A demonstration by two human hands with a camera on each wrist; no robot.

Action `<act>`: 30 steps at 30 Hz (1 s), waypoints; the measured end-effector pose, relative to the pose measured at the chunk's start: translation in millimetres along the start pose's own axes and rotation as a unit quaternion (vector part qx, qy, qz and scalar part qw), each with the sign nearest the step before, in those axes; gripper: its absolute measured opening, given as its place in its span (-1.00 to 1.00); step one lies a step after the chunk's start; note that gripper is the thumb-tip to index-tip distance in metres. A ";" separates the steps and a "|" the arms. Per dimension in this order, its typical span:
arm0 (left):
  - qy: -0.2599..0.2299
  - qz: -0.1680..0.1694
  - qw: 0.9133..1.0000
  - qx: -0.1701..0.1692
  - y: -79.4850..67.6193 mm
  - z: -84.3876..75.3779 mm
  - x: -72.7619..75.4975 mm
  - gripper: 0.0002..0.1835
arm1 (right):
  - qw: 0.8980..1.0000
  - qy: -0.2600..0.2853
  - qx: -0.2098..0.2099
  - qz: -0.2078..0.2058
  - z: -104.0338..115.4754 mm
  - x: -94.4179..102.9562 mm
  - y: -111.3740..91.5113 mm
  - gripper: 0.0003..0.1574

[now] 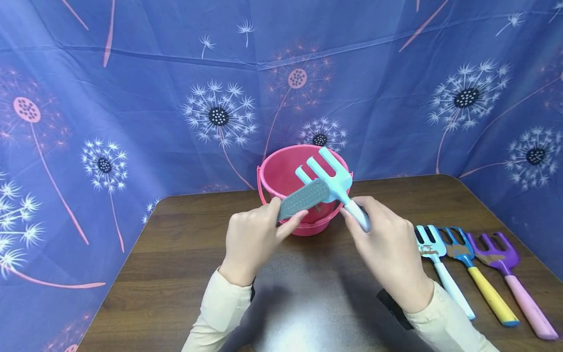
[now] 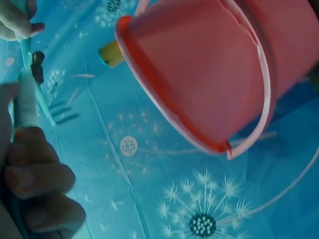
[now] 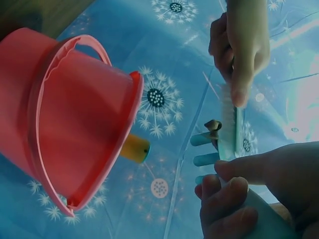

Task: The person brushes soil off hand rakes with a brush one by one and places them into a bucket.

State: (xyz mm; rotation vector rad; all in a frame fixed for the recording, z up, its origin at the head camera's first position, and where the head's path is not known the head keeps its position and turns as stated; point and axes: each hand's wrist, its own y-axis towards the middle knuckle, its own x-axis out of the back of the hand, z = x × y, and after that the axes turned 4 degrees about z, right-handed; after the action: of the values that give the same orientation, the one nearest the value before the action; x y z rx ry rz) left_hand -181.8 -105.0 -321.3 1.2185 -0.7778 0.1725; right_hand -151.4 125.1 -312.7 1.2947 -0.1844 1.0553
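Observation:
My left hand (image 1: pixel 252 239) grips a grey-green scrub brush (image 1: pixel 303 200), whose pale bristles (image 3: pixel 228 117) face the fork in the right wrist view. My right hand (image 1: pixel 391 249) holds a light blue toy garden fork (image 1: pixel 337 183) by its pale handle, tines up and to the left. The brush overlaps the base of the tines. A brown clump (image 3: pixel 213 127) sits on the fork beside the bristles. Behind both tools stands a pink bucket (image 1: pixel 314 229) on the table. In the wrist views a yellow handle end (image 3: pixel 134 148) sticks out past its rim.
To the right on the wooden table (image 1: pixel 184 244) lie a light blue fork (image 1: pixel 453 288), a blue fork with a yellow handle (image 1: pixel 492 296) and a purple fork with a pink handle (image 1: pixel 530 303), with brown smears on their heads. A blue dandelion-print cloth (image 1: pixel 154 98) hangs behind.

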 end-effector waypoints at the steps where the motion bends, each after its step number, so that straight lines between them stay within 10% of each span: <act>1: 0.008 0.000 1.000 0.012 -0.2 0.6 0.3 -0.45 | 1.000 0.000 -0.002 0.001 -0.3 0.2 0.4 -0.68; 30: -0.049 0.002 0.998 0.044 1.6 -2.3 3.5 -0.45 | 0.993 0.049 -0.087 0.069 -1.6 5.9 6.8 -0.73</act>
State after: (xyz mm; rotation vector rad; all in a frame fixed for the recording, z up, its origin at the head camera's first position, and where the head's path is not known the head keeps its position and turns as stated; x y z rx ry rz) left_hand -179.0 -103.3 -318.2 1.3157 -0.8649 0.1525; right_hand -153.8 128.9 -304.7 1.0825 -0.2876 1.1907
